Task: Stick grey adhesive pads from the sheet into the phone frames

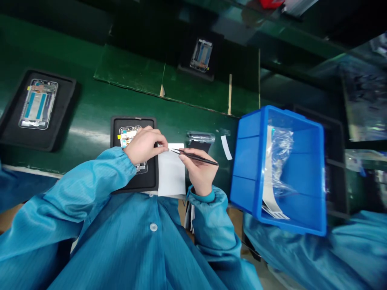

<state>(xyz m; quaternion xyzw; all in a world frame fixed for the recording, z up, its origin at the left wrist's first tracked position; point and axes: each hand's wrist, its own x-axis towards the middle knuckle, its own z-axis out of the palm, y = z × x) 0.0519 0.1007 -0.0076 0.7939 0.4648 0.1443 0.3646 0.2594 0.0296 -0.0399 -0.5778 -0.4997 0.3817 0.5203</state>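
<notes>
My left hand (pixel 146 144) is above a black tray (pixel 151 181), its thumb and forefinger pinched at something too small to make out, and partly covers an opened phone (pixel 142 168) in that tray. Black tweezers (pixel 199 157) are gripped in my right hand (pixel 201 171), their tips pointing left at my left fingertips. Below the tips, a white sheet (pixel 171 177) lies on the green table between the tray and my right hand.
At the right stands a blue bin (pixel 248 161) holding clear plastic and white strips. Another phone in a black tray (pixel 57 117) lies left, one more (pixel 201 55) at the back. A white strip (pixel 226 148) and rolled film (pixel 201 137) lie near the bin. Someone's blue sleeve (pixel 356 249) shows lower right.
</notes>
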